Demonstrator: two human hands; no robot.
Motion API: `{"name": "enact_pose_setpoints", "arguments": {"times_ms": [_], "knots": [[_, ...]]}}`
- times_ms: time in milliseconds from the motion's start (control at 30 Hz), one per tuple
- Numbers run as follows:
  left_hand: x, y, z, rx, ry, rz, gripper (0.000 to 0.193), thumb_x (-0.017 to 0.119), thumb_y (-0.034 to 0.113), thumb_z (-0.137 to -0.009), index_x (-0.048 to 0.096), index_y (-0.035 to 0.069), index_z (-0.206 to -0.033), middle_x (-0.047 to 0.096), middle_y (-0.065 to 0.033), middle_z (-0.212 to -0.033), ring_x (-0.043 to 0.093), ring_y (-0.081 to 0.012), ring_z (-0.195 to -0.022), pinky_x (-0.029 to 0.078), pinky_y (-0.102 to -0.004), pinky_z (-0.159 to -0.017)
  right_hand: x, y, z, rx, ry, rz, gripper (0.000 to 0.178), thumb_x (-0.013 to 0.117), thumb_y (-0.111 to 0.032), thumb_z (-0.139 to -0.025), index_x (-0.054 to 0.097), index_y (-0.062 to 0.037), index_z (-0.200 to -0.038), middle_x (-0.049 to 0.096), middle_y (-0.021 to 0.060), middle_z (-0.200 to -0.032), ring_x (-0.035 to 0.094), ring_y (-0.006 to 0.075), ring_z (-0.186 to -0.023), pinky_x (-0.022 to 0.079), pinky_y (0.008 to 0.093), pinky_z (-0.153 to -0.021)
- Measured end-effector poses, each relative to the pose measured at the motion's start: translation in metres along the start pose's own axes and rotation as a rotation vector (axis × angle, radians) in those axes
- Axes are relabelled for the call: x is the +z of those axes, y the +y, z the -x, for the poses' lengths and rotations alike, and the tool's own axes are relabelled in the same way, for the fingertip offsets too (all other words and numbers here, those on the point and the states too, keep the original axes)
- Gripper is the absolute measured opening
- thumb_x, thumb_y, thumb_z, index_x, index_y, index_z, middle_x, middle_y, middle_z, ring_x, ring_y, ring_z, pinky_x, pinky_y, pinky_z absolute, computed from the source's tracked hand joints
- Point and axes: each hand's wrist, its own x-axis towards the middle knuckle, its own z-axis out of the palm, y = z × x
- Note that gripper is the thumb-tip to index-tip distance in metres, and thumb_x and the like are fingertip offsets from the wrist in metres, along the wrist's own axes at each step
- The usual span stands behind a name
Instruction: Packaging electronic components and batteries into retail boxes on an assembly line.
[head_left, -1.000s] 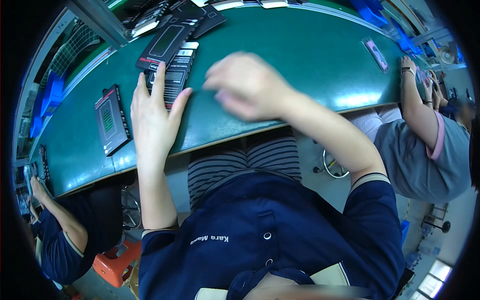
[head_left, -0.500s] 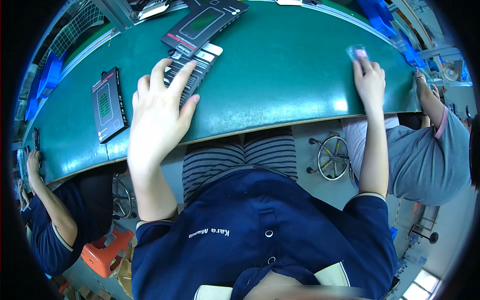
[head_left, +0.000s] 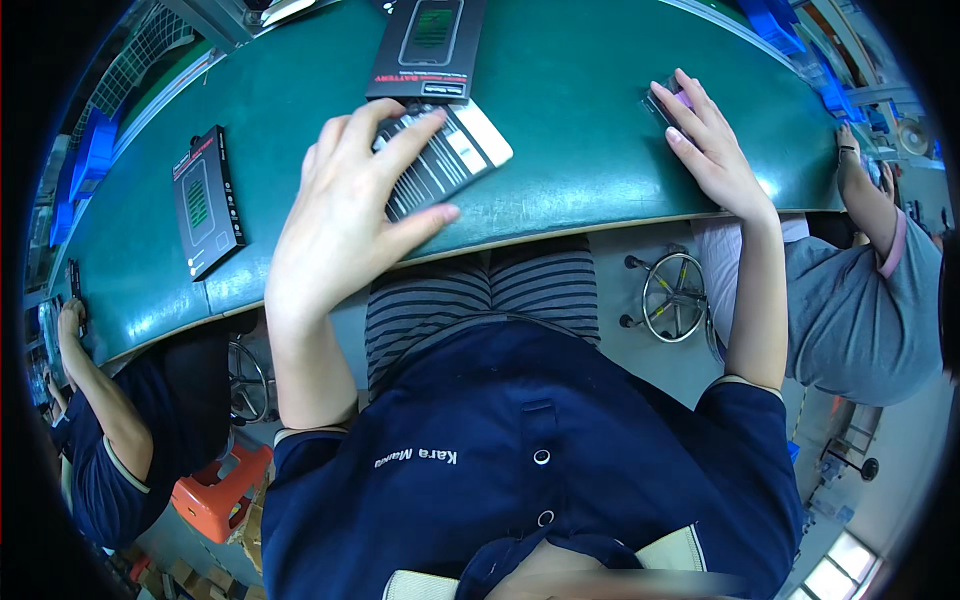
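Note:
My left hand [head_left: 350,195] is spread over a flat black-and-white box [head_left: 458,155] with printed lines, its fingertips touching the upper part and the thumb stretched out beside the near edge. Overlapping that box's far end is a flat black box [head_left: 430,50] bearing a green phone drawing. On the right, my right hand [head_left: 715,155] lies with stretched fingers over a small clear packet [head_left: 662,105] that has something pink-purple in it. The fingers partly cover the packet.
Another black box with a phone drawing [head_left: 207,205] lies on the green table [head_left: 570,120] to the left. Blue bins [head_left: 97,150] line the far edges. A co-worker's arm [head_left: 105,400] is at the left, another person [head_left: 850,300] at the right. An orange stool [head_left: 222,490] stands on the floor.
The black-and-white box has shifted right and turned along with my left hand. The box overlapping it has swung straighter. My right hand has moved left with the packet, and its fingers have spread.

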Motion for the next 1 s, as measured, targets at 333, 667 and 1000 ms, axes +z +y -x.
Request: {"name": "enact_pose_setpoints", "arguments": {"times_ms": [333,667,1000], "knots": [[0.018,0.02,-0.011,0.03,0.013,0.058,0.086,0.085,0.047,-0.063,0.06,0.003,-0.133,0.057,-0.013,-0.122,0.053,-0.0311,-0.11,0.043,-0.0411,-0.097,0.021,-0.077,-0.017,0.185,0.314,-0.296,0.052,0.08,-0.017,-0.069,0.068,-0.0056,-0.118,0.063,0.0126,-0.128,0.061,0.0268,-0.112,0.047,0.0372,-0.1],[0.023,0.018,-0.013,0.236,-0.013,0.163,0.082,0.089,0.041,-0.055,0.062,0.002,-0.122,0.058,-0.0137,-0.121,0.054,-0.0312,-0.113,0.042,-0.0421,-0.098,0.038,-0.147,-0.031,-0.036,0.358,-0.816,0.013,0.072,-0.012,-0.086,0.071,-0.0012,-0.094,0.071,0.0112,-0.099,0.064,0.0212,-0.099,0.051,0.0343,-0.084],[0.013,0.031,-0.01,0.122,0.603,0.668,0.101,0.099,0.017,-0.055,0.04,0.007,-0.136,0.05,-0.0093,-0.128,0.055,-0.0197,-0.112,0.047,-0.0319,-0.096,-0.018,-0.209,-0.042,-0.051,0.037,-1.935,0.057,0.05,0.001,-0.09,0.039,0.0115,-0.144,0.051,0.0263,-0.141,0.05,0.0309,-0.134,0.035,0.0407,-0.116]]}}
